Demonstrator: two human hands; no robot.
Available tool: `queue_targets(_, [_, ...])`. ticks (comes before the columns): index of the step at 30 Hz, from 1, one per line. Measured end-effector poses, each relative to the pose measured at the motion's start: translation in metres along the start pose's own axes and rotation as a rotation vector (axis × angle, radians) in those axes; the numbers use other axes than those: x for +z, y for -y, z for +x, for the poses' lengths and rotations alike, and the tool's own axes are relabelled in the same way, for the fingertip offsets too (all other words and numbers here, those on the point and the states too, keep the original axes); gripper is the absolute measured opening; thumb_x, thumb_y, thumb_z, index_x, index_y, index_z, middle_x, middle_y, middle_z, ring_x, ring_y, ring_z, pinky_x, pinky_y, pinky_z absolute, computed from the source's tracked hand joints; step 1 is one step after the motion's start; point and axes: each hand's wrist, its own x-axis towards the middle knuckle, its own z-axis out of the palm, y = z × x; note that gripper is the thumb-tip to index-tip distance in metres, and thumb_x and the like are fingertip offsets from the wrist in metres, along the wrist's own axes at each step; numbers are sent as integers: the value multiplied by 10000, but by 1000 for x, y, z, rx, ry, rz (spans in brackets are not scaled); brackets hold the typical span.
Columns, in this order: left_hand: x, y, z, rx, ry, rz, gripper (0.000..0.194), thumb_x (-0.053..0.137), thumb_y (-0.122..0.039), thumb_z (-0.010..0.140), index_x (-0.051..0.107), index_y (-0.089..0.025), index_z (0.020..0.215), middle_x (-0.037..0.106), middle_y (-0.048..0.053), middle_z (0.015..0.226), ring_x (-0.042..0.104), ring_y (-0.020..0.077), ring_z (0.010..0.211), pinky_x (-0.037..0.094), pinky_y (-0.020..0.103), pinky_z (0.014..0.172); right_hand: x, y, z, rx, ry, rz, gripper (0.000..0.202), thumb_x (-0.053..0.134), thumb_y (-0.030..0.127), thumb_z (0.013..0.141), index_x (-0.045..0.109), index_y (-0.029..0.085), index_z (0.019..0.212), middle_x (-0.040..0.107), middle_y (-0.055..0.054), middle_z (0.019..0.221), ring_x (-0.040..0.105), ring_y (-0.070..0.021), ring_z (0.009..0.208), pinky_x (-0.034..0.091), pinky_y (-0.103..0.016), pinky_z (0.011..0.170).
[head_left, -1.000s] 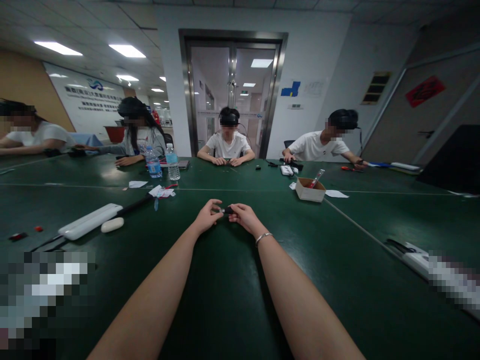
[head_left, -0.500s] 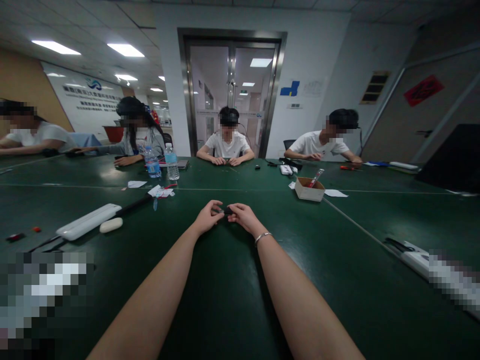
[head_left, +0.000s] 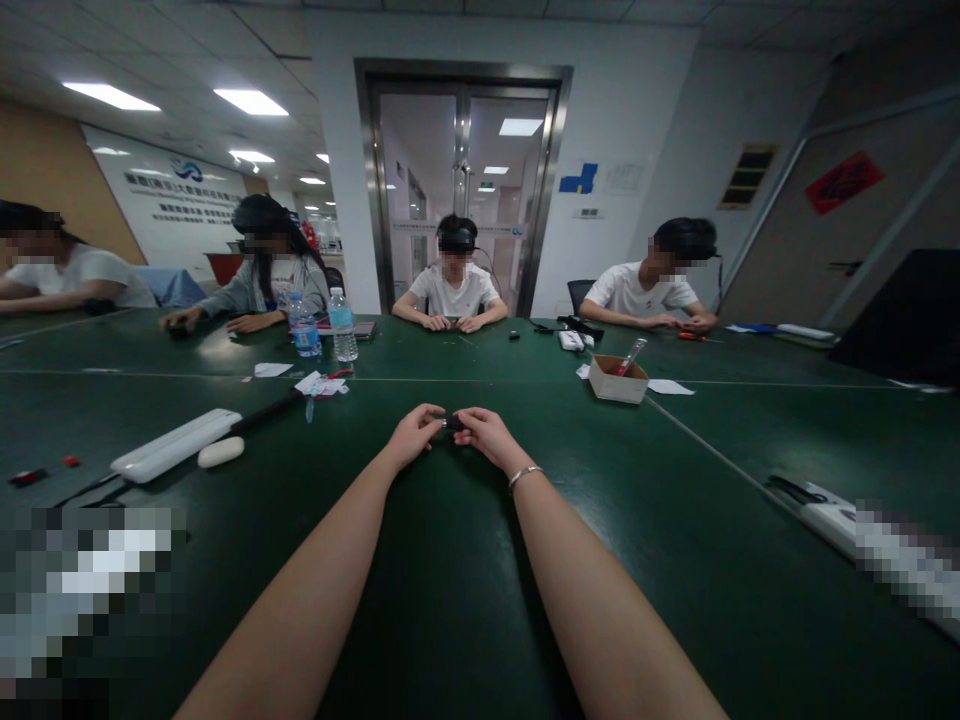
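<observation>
Both my hands meet over the middle of the green table [head_left: 465, 560]. Between the fingertips is a small black piece with a silvery end [head_left: 453, 423], too small to make out its exact kind. My right hand [head_left: 484, 432], with a silver bangle at the wrist, pinches its black body. At the silvery end are the thumb and fingers of my left hand [head_left: 415, 437], closed together and touching or nearly touching it. Whether the left fingers grip that end or something of their own is hidden.
Left of my arms lie a long white device [head_left: 178, 445] and a white oval case [head_left: 221, 452]. Farther off stand two water bottles [head_left: 343, 328] and paper scraps [head_left: 321, 383]. A small open box [head_left: 618, 380] is ahead right. Several people sit across the table.
My left fingers have shifted slightly, and the silvery end shows more clearly. My right hand keeps its pinch. Across the table, one person's hand has moved toward a dark object.
</observation>
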Motion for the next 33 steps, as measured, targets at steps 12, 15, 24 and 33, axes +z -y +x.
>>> queue_targets(12, [1, -3, -3, 4, 9, -4, 322, 527, -382, 788, 544, -160, 1021, 559, 12, 705, 504, 93, 531, 394, 182, 429, -1, -2, 2, -6, 8, -7, 23, 565, 84, 850, 585, 91, 859, 635, -63, 718, 607, -101, 487, 538, -192, 494])
queue_targets(15, [1, -4, -3, -10, -2, 1, 287, 529, -331, 780, 550, -170, 1016, 550, 16, 736, 524, 103, 587, 398, 172, 433, 0, -1, 1, -4, 4, -11, 23, 572, 85, 845, 586, 89, 863, 633, -66, 724, 604, -100, 486, 536, -192, 492])
queue_targets(24, [0, 1, -2, 22, -23, 5, 316, 560, -337, 760, 551, -181, 1035, 530, 14, 756, 525, 109, 608, 405, 167, 425, 1, 2, -2, 1, 13, -27, 24, 591, 91, 837, 593, 93, 860, 622, -54, 676, 594, -101, 487, 539, -195, 487])
queue_targets(33, [1, 0, -1, -39, -12, -12, 317, 476, -402, 813, 564, -157, 995, 527, -2, 652, 470, 89, 512, 358, 168, 403, 2, 1, -1, 7, -7, -40, 20, 604, 98, 834, 593, 94, 849, 613, -49, 658, 590, -102, 480, 521, -187, 466])
